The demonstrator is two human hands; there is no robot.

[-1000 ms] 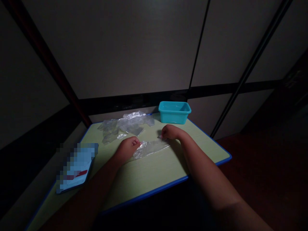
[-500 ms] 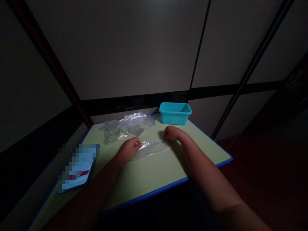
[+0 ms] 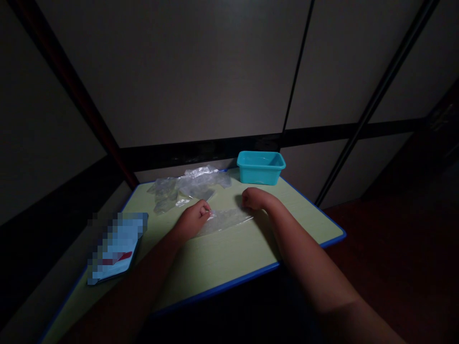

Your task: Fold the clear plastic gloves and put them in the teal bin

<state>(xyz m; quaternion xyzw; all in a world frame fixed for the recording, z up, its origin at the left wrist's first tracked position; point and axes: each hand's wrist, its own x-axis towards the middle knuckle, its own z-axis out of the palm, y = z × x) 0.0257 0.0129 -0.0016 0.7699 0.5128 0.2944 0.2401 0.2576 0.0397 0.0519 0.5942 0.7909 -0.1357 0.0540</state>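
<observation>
A clear plastic bag point(image 3: 225, 220) lies stretched flat between my two hands on the pale green table point(image 3: 215, 267). My left hand point(image 3: 195, 217) is closed on the bag's left end, thumb and fingers pinched together. At the other end, my right hand point(image 3: 253, 198) is curled closed on the bag's upper right corner, its fingertips mostly hidden. Behind my left hand, more crumpled clear plastic bags point(image 3: 201, 181) lie in a loose heap.
A turquoise plastic basket point(image 3: 260, 174) stands at the back right of the table. On the left lies a light blue package point(image 3: 120, 253), partly pixelated, with a red stripe. Pale cabinet panels point(image 3: 201, 71) rise behind the table's blue edge.
My left hand has shifted slightly and its fingers look a little looser. The bag between my hands lies somewhat flatter, and my right hand has barely moved.
</observation>
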